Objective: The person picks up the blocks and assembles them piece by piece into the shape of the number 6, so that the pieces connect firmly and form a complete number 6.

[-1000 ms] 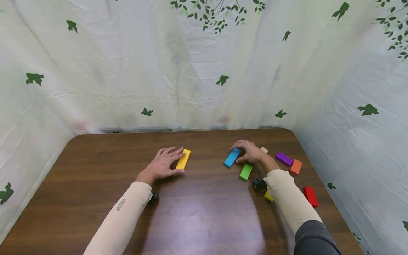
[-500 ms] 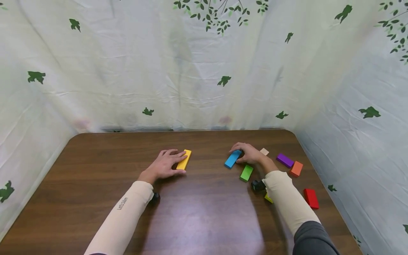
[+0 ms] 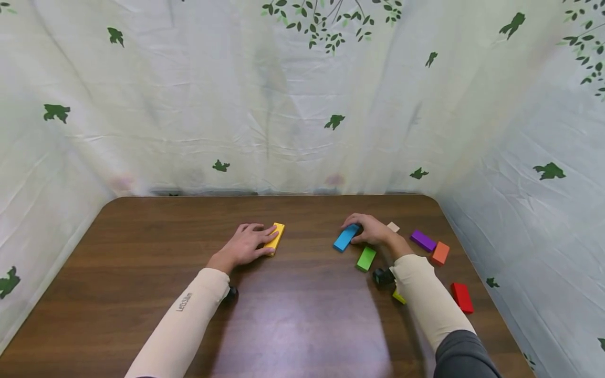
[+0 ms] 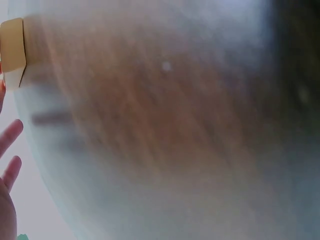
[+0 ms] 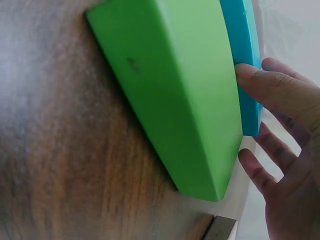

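Observation:
At the left of the table, my left hand [image 3: 244,244] grips a yellow block [image 3: 279,236], its thumb and index finger at the block's left side and top. In the left wrist view, that block [image 4: 12,47] shows at the upper left edge with fingertips beside it; two other fingers extend apart from it. On the right, my right hand [image 3: 371,229] pinches a blue block [image 3: 345,239] between thumb and fingers. The right wrist view shows the thumb on the blue block's [image 5: 245,47] near side. Close in front stands a green block [image 5: 185,100].
Around my right arm lie a small beige block [image 3: 393,227], a purple block [image 3: 423,240], an orange block [image 3: 440,253] and a red block [image 3: 462,297]. A lime-yellow block [image 3: 399,296] is partly hidden beneath the right forearm. White leaf-printed curtains [image 3: 283,147] enclose the brown table [image 3: 156,236].
My left thumb has moved in against the yellow block. The right hand's fingers have closed in on the blue block. The head view has shifted slightly; the blocks lie nearly as before.

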{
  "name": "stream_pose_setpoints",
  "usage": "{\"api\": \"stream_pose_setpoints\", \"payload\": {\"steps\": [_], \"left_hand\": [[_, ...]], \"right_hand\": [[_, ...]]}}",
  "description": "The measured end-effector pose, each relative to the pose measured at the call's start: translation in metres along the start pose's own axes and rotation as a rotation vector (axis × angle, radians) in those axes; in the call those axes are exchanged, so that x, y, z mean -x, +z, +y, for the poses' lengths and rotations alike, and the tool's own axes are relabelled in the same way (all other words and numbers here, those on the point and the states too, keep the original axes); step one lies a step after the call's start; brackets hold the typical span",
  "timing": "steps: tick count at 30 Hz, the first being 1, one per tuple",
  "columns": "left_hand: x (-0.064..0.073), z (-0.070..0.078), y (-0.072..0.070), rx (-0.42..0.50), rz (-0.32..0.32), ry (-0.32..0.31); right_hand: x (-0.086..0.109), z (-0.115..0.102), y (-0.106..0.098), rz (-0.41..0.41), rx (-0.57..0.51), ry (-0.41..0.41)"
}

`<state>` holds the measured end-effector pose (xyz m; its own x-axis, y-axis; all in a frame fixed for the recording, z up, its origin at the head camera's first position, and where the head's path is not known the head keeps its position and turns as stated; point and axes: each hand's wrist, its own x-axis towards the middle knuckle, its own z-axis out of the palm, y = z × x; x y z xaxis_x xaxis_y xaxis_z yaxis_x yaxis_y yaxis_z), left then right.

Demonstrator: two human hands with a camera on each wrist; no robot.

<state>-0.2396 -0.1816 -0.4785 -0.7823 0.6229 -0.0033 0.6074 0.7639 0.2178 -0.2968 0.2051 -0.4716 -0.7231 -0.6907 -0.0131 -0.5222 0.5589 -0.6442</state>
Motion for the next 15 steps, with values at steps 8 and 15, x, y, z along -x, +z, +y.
{"api": "stream_pose_setpoints", "payload": {"steps": [8, 15], "left_hand": [[-0.0009, 0.0003, 0.0020, 0.010, -0.012, -0.030], [-0.0011, 0.0005, 0.0012, 0.007, -0.008, -0.025]], "right_hand": [[-0.0026, 0.0011, -0.0030, -0.027, 0.008, 0.000], [-0.0060, 0.0028, -0.0042, -0.033, 0.025, -0.003]]}}
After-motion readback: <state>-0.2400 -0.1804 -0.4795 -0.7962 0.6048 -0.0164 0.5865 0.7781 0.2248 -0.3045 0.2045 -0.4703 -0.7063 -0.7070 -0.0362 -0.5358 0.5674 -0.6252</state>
